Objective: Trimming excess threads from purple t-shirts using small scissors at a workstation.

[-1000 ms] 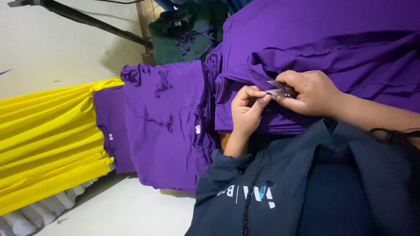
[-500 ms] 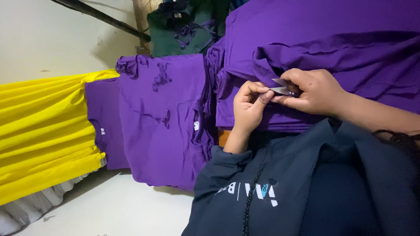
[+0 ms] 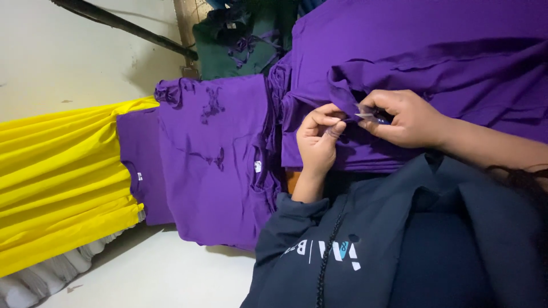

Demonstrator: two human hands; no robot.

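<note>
Both hands meet on the purple garment (image 3: 434,63): my left hand (image 3: 317,140) pinches its fabric, my right hand (image 3: 402,117) grips a small clipper (image 3: 368,116).

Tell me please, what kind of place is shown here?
Probably a garment workshop or clothing stockroom. Stacks of folded purple shirts lie beside a yellow pile and green garments, and the person's two hands work a small tool at a purple garment's edge.

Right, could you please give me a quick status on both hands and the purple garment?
Left hand pinching purple fabric. Right hand holding a small silvery tool against the purple garment. Nothing in the way; folded purple shirts lie alongside.
</note>
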